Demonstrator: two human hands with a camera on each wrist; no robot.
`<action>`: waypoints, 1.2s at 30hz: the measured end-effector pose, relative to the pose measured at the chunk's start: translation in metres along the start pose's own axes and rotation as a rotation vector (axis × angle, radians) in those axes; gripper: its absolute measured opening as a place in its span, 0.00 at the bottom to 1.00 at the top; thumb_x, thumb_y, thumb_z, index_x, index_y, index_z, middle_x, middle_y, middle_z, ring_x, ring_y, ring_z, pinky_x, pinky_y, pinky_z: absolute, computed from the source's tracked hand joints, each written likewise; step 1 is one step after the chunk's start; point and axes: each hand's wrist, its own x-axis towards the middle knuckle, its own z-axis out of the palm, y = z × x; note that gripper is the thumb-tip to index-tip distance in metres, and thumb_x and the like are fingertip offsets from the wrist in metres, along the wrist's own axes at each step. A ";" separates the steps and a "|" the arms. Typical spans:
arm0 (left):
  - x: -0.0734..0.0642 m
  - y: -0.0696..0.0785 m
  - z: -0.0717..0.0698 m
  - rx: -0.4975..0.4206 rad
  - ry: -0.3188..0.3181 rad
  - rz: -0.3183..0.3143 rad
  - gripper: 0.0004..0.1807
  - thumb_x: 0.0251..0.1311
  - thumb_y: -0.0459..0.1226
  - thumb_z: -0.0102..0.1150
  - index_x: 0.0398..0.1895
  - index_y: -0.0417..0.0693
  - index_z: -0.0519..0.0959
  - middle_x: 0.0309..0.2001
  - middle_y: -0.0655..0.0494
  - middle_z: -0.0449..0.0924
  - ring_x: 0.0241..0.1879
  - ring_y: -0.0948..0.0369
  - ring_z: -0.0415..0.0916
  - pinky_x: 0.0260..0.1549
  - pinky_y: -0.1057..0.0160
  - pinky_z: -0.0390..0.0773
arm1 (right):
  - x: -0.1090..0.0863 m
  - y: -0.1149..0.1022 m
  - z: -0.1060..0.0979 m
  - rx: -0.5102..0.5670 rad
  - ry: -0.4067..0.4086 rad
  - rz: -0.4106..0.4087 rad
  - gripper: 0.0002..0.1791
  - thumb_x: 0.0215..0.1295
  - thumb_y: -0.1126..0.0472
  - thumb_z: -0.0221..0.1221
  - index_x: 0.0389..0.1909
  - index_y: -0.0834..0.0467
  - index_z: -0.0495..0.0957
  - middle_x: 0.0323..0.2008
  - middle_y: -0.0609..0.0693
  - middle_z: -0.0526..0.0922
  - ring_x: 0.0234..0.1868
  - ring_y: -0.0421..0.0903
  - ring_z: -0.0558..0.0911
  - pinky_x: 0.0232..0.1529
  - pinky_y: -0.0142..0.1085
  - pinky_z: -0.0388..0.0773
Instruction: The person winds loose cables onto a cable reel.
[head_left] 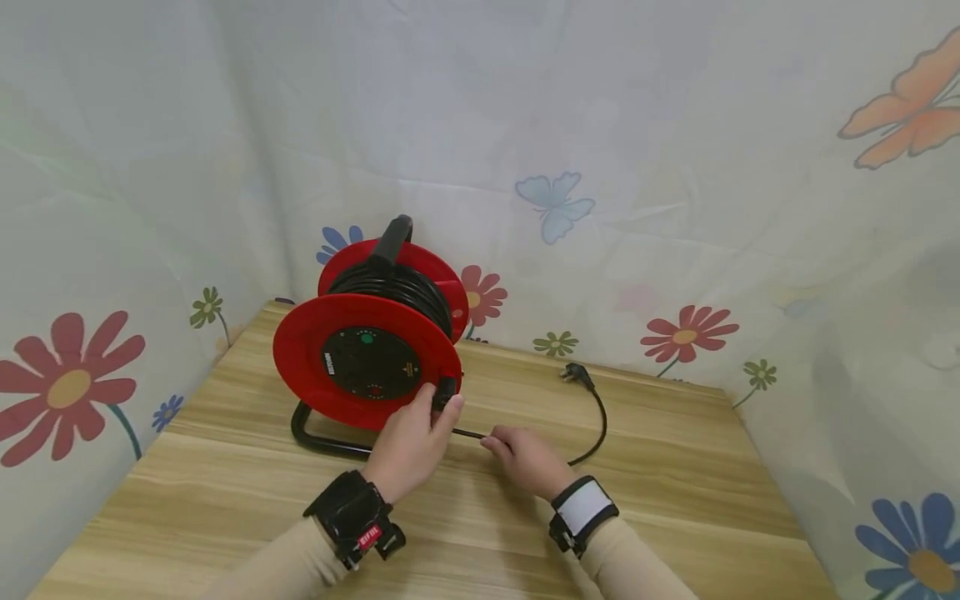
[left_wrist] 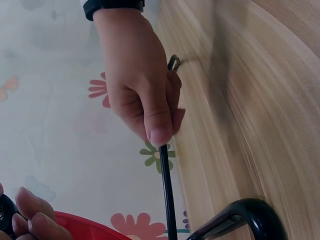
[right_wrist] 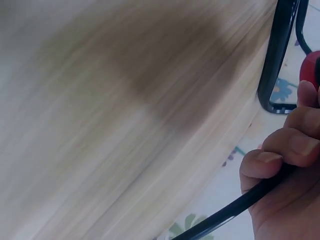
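A red cable reel (head_left: pixel 300 350) wound with black cable stands upright on a black tube frame (head_left: pixel 330 446), left of centre in the head view. At the lower right of its front disc, my left hand (head_left: pixel 408 446) grips a black knob (head_left: pixel 446 390). In the left wrist view only that hand's fingers (left_wrist: pixel 42 225) show, by the knob at the lower left corner. My right hand (head_left: pixel 531 462) holds the black cable (head_left: pixel 469 433) just right of the reel. Its curled fingers wrap the cable (right_wrist: pixel 225 215) in the right wrist view.
The cable's loose end curves over the wooden table (head_left: pixel 675 500) to a black plug (head_left: pixel 577 375) near the back edge. A pale curtain (head_left: pixel 450 100) printed with flowers and butterflies hangs behind the table and along both sides.
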 end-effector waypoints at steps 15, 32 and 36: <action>0.000 0.002 -0.002 -0.034 -0.011 -0.003 0.20 0.67 0.57 0.43 0.33 0.51 0.68 0.19 0.56 0.67 0.17 0.60 0.65 0.16 0.64 0.63 | -0.066 0.066 -0.056 -0.079 0.085 0.257 0.35 0.59 0.24 0.42 0.11 0.50 0.65 0.10 0.41 0.59 0.12 0.38 0.59 0.17 0.33 0.58; -0.001 0.002 -0.002 -0.057 -0.031 -0.024 0.20 0.67 0.58 0.44 0.35 0.51 0.68 0.20 0.55 0.68 0.18 0.59 0.65 0.16 0.64 0.63 | -0.113 0.119 -0.083 -0.063 0.133 0.376 0.32 0.61 0.30 0.48 0.25 0.56 0.77 0.17 0.48 0.73 0.18 0.42 0.69 0.22 0.36 0.66; -0.001 0.002 -0.001 -0.059 -0.037 -0.031 0.21 0.66 0.58 0.44 0.35 0.51 0.68 0.20 0.55 0.68 0.18 0.59 0.65 0.16 0.64 0.63 | -0.114 0.121 -0.081 -0.057 0.149 0.342 0.30 0.63 0.31 0.47 0.22 0.54 0.74 0.15 0.45 0.68 0.17 0.41 0.67 0.20 0.35 0.64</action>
